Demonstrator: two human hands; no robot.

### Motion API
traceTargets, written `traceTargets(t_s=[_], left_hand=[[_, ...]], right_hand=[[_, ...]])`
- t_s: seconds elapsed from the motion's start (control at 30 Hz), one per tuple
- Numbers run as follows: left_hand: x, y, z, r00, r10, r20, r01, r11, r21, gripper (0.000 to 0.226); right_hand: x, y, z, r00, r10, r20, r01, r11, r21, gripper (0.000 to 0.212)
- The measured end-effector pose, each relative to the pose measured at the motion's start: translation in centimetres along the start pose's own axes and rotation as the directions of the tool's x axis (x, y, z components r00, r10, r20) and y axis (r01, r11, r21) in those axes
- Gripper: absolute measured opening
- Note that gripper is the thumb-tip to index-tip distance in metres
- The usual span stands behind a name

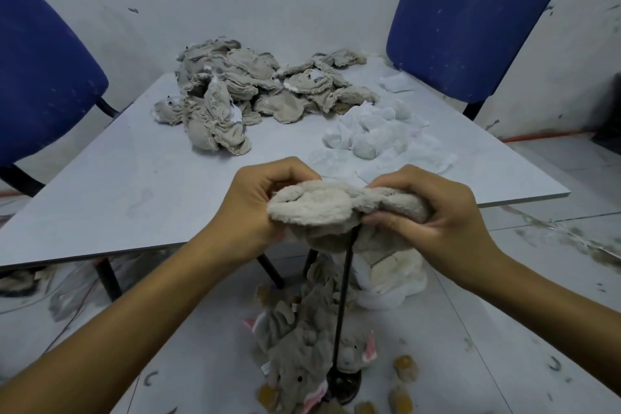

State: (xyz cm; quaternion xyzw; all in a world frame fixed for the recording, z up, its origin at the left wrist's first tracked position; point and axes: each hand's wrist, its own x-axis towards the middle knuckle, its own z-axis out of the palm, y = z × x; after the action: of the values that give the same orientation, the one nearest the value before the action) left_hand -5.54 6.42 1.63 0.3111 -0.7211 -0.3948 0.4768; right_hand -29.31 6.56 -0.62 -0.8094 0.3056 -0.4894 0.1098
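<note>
I hold a beige plush toy skin [336, 208] in both hands above the near edge of the table. My left hand [258, 202] grips its left end with curled fingers. My right hand [433, 208] pinches and grips its right end. The skin sits over the top of a thin black rod [344, 296] that rises from a round black base [344, 383] on the floor. The rod's tip is hidden inside the fabric.
A grey table [134, 185] carries a heap of inside-out beige skins [242, 94] and white stuffing lumps [376, 138]. Blue chairs stand at the left [40, 77] and back right [470, 20]. Finished grey plush toys [295, 346] and a white bag [389, 279] lie on the floor.
</note>
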Motion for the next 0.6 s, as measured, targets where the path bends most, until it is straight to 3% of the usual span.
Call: traceTargets(t_s=[0.13, 0.3, 0.4, 0.5, 0.6], left_hand=[[-0.2, -0.5, -0.3, 0.985, -0.139, 0.102, 0.129, 0.987, 0.096, 0.022], [0.3, -0.1, 0.4, 0.992, -0.03, 0.121, 0.02, 0.996, 0.086, 0.036], [0.1, -0.7, 0.0, 0.989, -0.051, 0.138, 0.023, 0.98, 0.198, 0.016], [-0.5, -2.2, 0.1, 0.971, -0.157, 0.182, 0.099, 0.951, 0.293, 0.019], [-0.9, -2.8, 0.7, 0.96, -0.164, 0.227, 0.077, 0.935, 0.346, 0.017]], right_hand=[[0.3, -0.9, 0.3, 0.991, 0.129, -0.026, -0.129, 0.992, 0.019, 0.04], [1.7, -1.4, -0.1, 0.995, 0.084, -0.053, -0.083, 0.996, 0.026, 0.046], [1.6, -1.1, -0.2, 0.992, 0.071, 0.101, -0.069, 0.997, -0.025, 0.057], [0.3, -0.2, 0.3, 0.953, 0.119, 0.277, -0.109, 0.993, -0.053, 0.059], [-0.7, 0.6, 0.5, 0.943, 0.208, 0.261, -0.208, 0.978, -0.031, 0.049]])
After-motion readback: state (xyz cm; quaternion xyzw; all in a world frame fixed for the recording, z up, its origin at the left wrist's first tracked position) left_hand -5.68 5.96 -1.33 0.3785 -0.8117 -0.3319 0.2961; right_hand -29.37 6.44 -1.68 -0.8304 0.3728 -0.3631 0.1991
